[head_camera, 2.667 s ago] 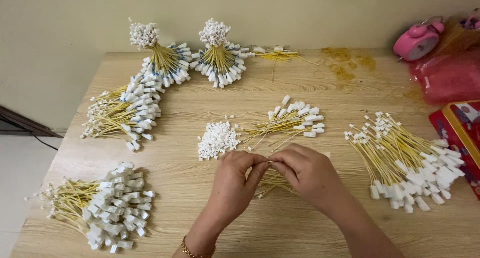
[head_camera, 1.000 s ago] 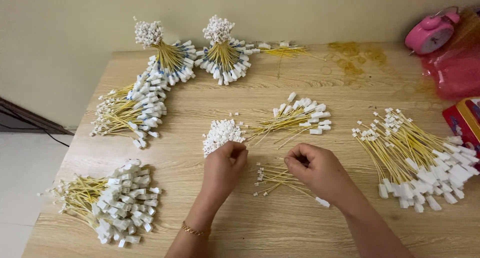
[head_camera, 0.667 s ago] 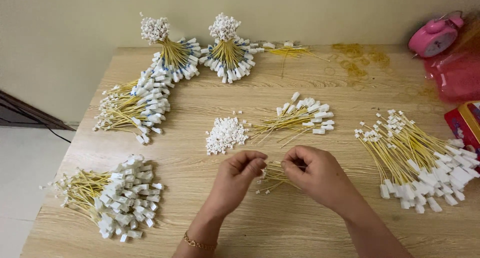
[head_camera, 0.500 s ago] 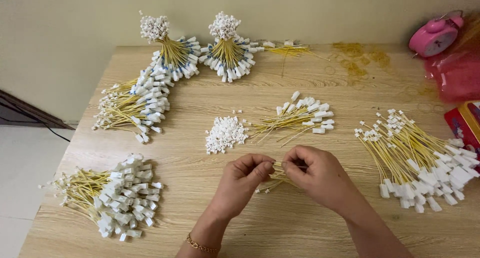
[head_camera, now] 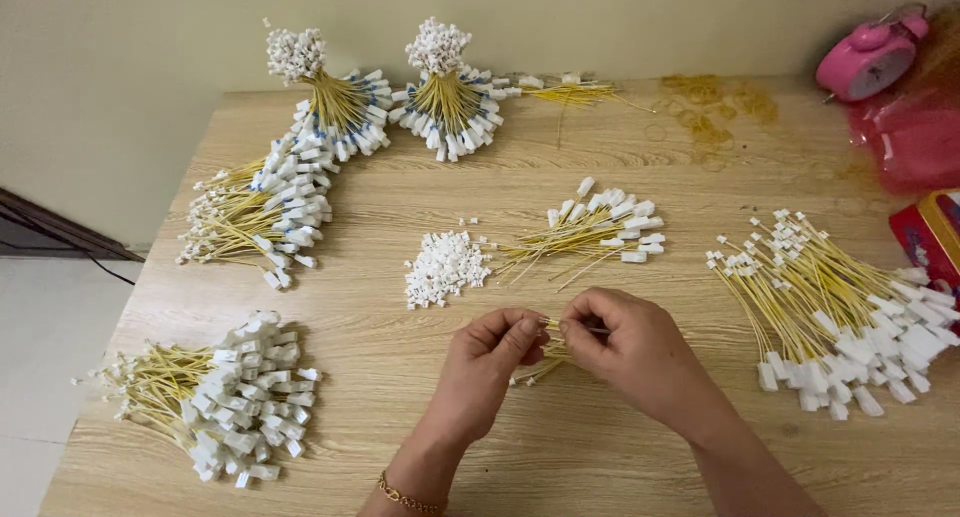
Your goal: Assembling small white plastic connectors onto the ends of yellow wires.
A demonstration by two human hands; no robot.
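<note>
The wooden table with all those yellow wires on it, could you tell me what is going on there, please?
A person sits at the wooden table, both hands together at the front. The left hand and right hand pinch the ends of thin yellow wires between the fingertips. A small pile of loose white connectors lies just beyond the hands, and bundles of yellow wires with white connectors lie spread around.

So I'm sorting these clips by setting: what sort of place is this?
Probably a home table used for piecework: a plain wooden table piled with yellow wire bundles, a heap of white connectors, and a pink alarm clock.
</note>
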